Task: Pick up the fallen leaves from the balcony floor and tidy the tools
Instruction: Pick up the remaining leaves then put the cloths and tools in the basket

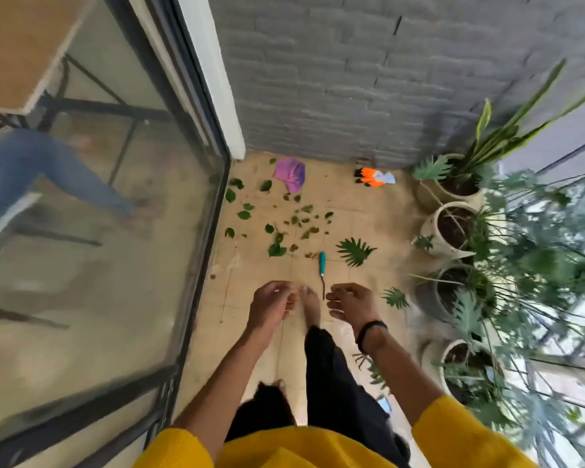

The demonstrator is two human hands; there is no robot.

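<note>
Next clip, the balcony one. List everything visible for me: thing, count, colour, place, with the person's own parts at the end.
small fallen leaves: many, green and some brown, scattered on the floor near the glass door
large lobed leaves: two, green, on the floor right of the hand tool
hand tool: one, teal handle, dark blade, on the floor ahead of the hands
cloth: one, purple, by the wall
gloves: orange and pale blue, count unclear, by the wall
potted plants: four pots seen, pale, along the right side
glass door: one, dark frame, left
brick wall: grey, ahead
left hand: fingers loosely curled, empty
right hand: loosely curled, empty, black wristband
</note>
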